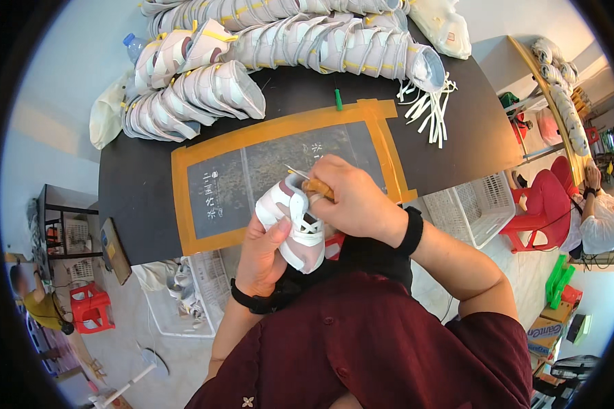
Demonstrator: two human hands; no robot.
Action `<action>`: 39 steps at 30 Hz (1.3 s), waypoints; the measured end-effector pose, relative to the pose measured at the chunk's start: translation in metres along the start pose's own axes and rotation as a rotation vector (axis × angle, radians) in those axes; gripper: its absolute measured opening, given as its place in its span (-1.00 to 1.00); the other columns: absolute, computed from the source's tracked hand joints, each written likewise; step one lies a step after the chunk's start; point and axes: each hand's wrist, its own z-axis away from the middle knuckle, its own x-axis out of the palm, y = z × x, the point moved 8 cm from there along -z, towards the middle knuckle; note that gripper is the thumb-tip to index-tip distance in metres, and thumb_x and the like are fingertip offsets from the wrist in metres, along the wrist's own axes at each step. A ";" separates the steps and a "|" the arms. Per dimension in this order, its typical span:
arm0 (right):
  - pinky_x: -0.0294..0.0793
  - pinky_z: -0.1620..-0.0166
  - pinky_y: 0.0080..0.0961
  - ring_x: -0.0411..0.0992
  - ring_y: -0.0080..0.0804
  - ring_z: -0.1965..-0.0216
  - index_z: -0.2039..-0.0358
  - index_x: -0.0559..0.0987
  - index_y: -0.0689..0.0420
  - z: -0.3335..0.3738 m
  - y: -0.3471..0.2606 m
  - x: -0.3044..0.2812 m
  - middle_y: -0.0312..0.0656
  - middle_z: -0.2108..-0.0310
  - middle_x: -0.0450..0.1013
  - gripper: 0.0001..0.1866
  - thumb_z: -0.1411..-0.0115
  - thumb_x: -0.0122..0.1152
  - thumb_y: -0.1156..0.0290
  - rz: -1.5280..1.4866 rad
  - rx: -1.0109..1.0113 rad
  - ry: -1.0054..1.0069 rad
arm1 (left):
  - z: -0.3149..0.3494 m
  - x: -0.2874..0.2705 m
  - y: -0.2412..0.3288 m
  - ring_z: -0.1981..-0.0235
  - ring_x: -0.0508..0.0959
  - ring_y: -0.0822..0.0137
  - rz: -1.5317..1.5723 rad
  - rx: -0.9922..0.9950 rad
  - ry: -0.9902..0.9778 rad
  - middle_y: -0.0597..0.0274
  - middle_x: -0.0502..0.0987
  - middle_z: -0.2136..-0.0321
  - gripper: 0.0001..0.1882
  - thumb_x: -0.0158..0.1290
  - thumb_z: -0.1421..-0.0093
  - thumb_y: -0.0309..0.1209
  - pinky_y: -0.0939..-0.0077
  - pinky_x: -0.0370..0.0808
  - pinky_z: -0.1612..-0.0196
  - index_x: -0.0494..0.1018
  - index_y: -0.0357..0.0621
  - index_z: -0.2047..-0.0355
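A small white and pale pink shoe upper with a mauve collar is held above the near edge of the dark table. My left hand is closed around its side, thumb pressed near the lacing. White lace crosses the front of the upper. In my right hand is an awl with an orange-brown handle, gripped in closed fingers. Its thin metal shaft points up and left, over the collar opening. Whether those fingers also pinch the lace cannot be made out.
Nested rows of shoe uppers line the table's far side. Loose white laces hang from one row. A green-handled tool lies beyond the orange-taped sheet. White baskets stand either side; co-workers sit at far left and right.
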 end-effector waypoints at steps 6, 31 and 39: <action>0.42 0.09 -0.45 0.43 -0.43 0.22 0.16 0.54 0.19 0.006 0.012 -0.008 -0.23 0.23 0.45 -0.83 -0.28 0.14 0.42 -0.363 0.176 0.133 | 0.004 -0.010 0.006 -0.08 0.50 0.26 0.144 0.021 0.018 0.18 0.48 -0.07 -0.35 0.20 -0.17 -0.43 0.28 0.45 -0.15 0.25 -0.19 -0.25; 0.37 0.46 -0.60 0.35 -0.65 0.49 0.23 0.50 0.19 0.032 0.038 0.051 -0.34 0.43 0.41 -0.84 -0.24 0.21 0.38 -0.971 0.633 0.068 | -0.022 0.071 0.099 0.27 0.55 0.12 -1.461 0.771 0.078 0.07 0.53 0.27 -0.67 0.13 -0.12 -0.57 0.34 0.49 0.23 0.48 -0.14 0.07; 0.51 0.24 -0.36 0.53 -0.14 0.31 0.18 0.52 0.17 0.048 0.013 -0.033 -0.10 0.23 0.50 -0.83 -0.22 0.14 0.44 -0.103 0.103 0.228 | -0.005 0.092 0.037 0.01 0.49 0.18 -2.008 0.883 -0.468 0.19 0.54 0.16 -0.58 0.18 0.06 -0.47 0.17 0.33 -0.11 0.54 -0.15 0.11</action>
